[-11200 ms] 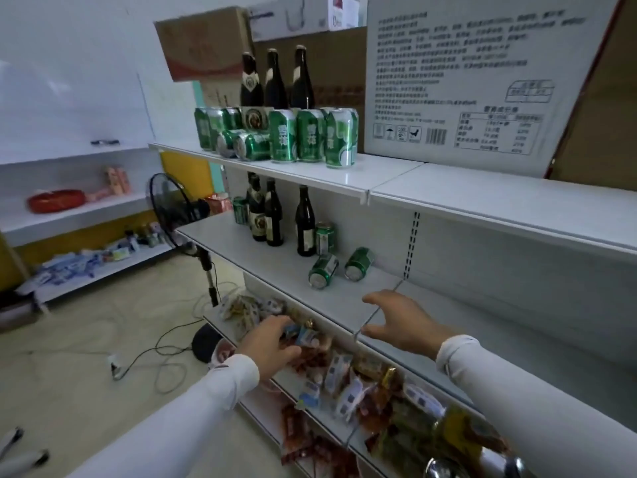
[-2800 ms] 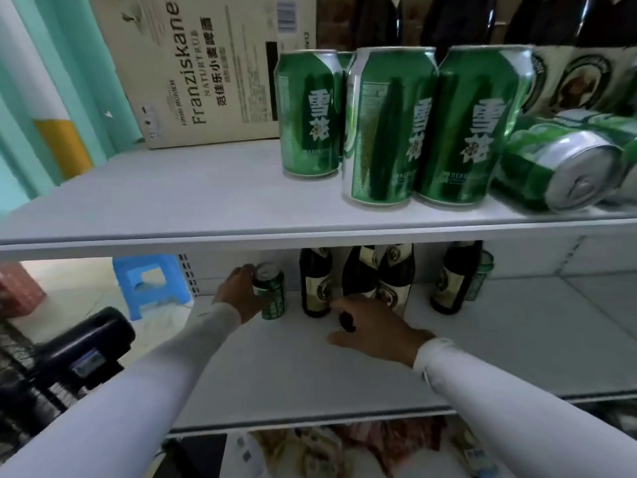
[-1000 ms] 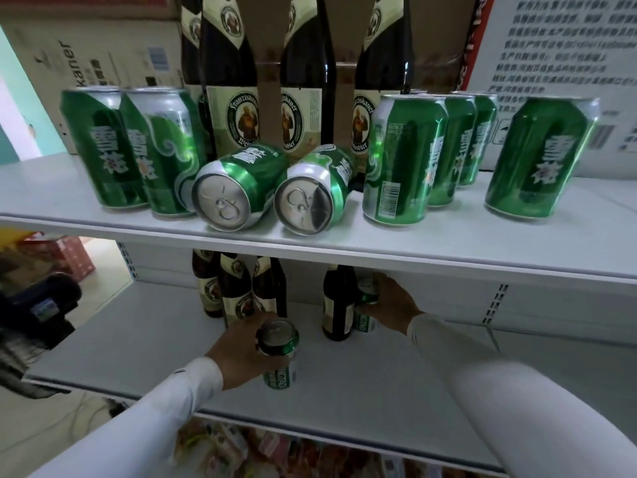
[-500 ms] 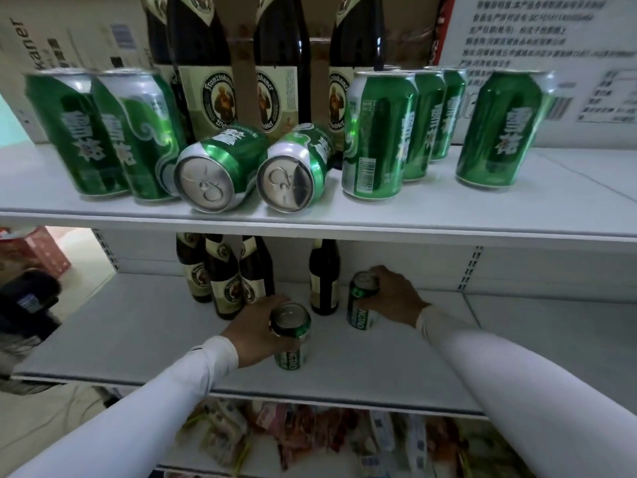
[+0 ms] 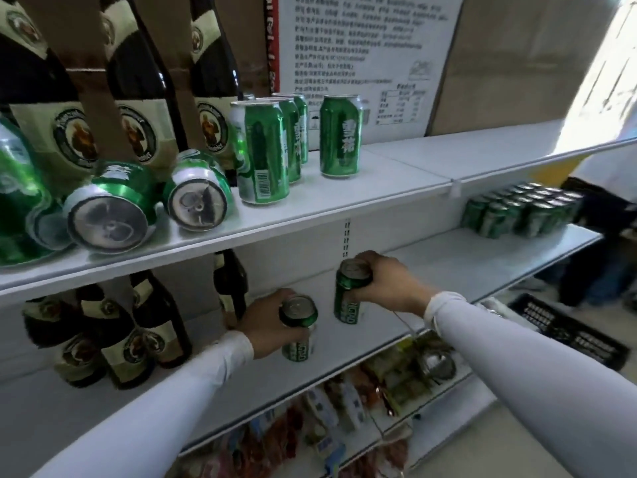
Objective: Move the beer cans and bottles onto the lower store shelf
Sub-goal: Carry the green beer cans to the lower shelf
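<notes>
My left hand (image 5: 267, 322) grips a green beer can (image 5: 298, 334) standing upright on the lower shelf (image 5: 448, 267). My right hand (image 5: 389, 282) grips a second green can (image 5: 350, 298) by its top, upright, a little further right and back. Dark beer bottles (image 5: 113, 332) stand at the left of this shelf, one more bottle (image 5: 231, 288) behind my left hand. On the upper shelf (image 5: 344, 205) stand several green cans (image 5: 263, 153), two cans lie on their sides (image 5: 196, 196), and tall bottles (image 5: 144, 81) stand behind them.
A shrink-wrapped pack of green cans (image 5: 520, 210) sits at the far right of the lower shelf. Snack packets (image 5: 344, 408) fill the shelf below. A black crate (image 5: 568, 332) lies on the floor at right, beside a person's legs (image 5: 599, 263). Cardboard boxes (image 5: 510, 56) back the upper shelf.
The view has swung right and tilted. Both hands have carried their cans rightward along the lower shelf, away from the bottles.
</notes>
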Demonstrator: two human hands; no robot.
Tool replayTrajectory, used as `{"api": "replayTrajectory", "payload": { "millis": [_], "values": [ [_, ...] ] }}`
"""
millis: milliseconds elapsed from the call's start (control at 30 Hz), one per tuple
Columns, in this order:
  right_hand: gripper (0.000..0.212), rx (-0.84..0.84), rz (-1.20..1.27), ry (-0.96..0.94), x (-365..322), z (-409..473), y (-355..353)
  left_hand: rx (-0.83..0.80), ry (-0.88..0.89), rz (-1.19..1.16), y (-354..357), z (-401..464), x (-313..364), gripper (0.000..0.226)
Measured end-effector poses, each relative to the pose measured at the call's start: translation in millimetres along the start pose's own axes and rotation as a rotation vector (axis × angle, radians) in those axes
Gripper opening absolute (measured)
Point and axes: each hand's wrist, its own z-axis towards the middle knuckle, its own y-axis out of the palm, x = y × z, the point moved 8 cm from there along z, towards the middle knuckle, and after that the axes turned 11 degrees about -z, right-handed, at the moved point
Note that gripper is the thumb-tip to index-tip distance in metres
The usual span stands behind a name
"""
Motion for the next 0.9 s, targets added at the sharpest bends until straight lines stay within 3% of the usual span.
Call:
{"api": "replayTrajectory", "payload": {
  "millis": [167, 333, 600, 900],
  "values": [
    [0.063, 0.072, -0.017, 0.122, 68, -45, -46, -0.087, 0.109, -0.093, 62, 32, 54, 0.057],
    [0.073, 0.125, -0.035, 0.26, 164, -97, -97, -0.226, 0.242, -0.098, 161, 73, 133, 0.074],
    [0.068, 0.237, -0.102, 0.447, 347, -181, -197, -0.373, 0.417, -0.106, 344, 128, 283, 0.093],
    [0.071, 0.301, -0.071, 0.594, 525, -221, -246, -0.48, 0.48, -0.128, 499, 191, 381, 0.067]
  ]
}}
